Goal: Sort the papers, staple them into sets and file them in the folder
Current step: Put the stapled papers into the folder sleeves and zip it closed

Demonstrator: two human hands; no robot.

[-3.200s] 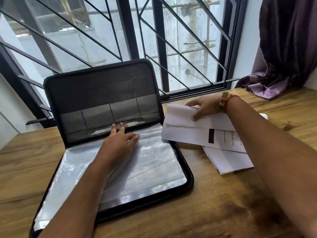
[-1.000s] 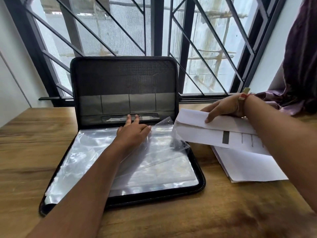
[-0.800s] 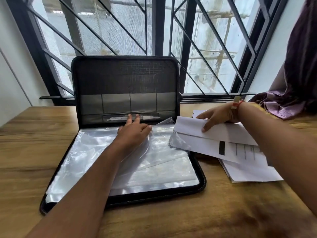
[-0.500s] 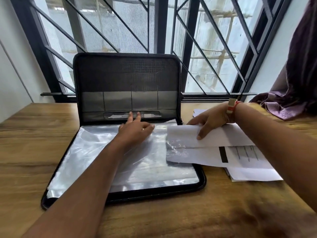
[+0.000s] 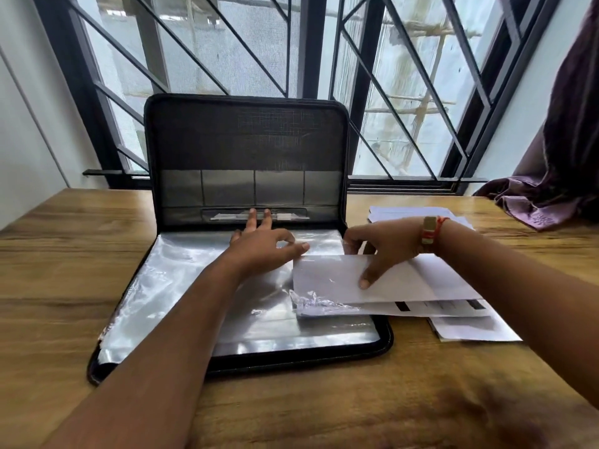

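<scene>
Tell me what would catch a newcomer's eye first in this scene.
The open black folder stands out at the middle of the wooden table, its lid upright against the barred window and its plastic sleeves spread flat. The right hand grips white papers at the folder's right edge, one corner under crinkled plastic, while the left hand presses on the sleeves. Loose sheets lie further right.

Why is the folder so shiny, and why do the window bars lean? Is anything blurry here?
Head view: daylight from the window behind throws white glare across the plastic sleeves; head view: the wide-angle lens makes its outer bars lean; head view: the table at lower right is smeared, and print on the papers is too soft to read.
</scene>
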